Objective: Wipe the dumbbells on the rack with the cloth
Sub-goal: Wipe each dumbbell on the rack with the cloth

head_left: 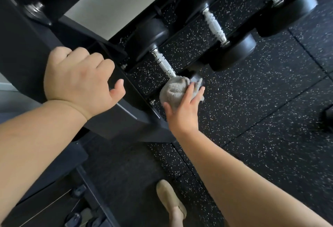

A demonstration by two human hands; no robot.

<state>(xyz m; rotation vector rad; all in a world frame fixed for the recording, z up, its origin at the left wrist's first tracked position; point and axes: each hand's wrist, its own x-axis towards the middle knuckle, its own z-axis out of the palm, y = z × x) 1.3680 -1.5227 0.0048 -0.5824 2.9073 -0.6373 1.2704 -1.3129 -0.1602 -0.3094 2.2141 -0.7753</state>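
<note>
Soft grey cloth (177, 92) is bunching under your right hand (183, 113), fingers spread, pressing it onto the heavy dumbbell (163, 64); your left hand (79, 80) is gripping the rack (28, 60).

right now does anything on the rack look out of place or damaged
Nothing stands out. The dumbbells sit evenly on the rack; the right hand presses the cloth on the nearest one's end, the left hand grips the frame.
</note>
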